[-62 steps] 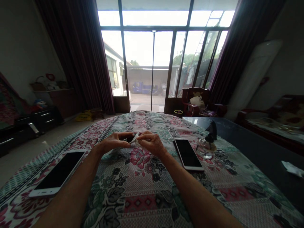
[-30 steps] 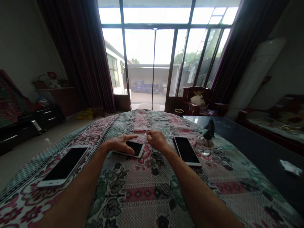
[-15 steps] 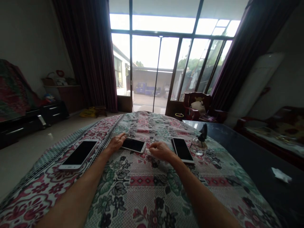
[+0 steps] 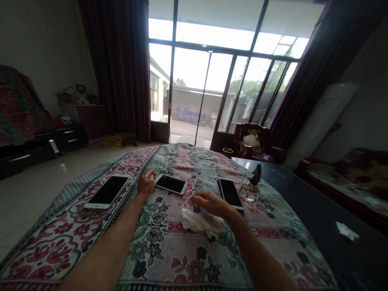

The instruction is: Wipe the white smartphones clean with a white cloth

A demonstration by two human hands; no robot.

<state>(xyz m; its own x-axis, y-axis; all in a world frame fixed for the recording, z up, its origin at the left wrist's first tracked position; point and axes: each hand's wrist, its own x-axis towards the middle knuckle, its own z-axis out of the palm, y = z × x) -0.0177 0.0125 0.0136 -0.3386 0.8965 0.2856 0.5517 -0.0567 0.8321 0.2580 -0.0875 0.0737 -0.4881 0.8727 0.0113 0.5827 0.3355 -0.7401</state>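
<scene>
Fingers (image 4: 198, 199) of R hand (image 4: 210, 202) clamp crumpled white tissue (image 4: 200, 221); L hand (image 4: 146, 184), curled closed, rests by glossy flat phone (image 4: 170, 184), both arms outstretched.

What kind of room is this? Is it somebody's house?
Most likely a living room in someone's home. There are tall glass doors with dark curtains, a wooden armchair beside them, and a table covered by a flowery cloth.
</scene>
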